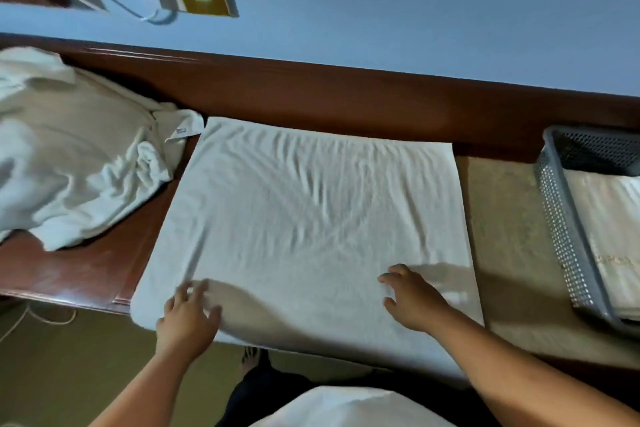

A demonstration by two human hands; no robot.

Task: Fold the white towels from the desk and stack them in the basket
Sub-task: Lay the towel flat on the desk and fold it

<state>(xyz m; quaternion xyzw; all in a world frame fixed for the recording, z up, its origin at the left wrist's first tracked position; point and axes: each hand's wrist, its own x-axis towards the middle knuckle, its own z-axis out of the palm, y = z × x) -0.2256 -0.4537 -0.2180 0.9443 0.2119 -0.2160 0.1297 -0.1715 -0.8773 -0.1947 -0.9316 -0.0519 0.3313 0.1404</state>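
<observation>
Left hand (pixel 188 314), right hand (pixel 410 298) spread flat at near edge of towel (pixel 304 211), seemingly gripping nothing; basket (pixel 554 218) apart.

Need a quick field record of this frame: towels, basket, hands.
spread towel: white terry towel flat on brown wooden desk, wrinkled
left hand: rests on its near edge
right hand: rests on it, fingers spread
pile: unfolded white towels, left of it
basket: grey perforated plastic basket, to its right, holds folded white towel
</observation>
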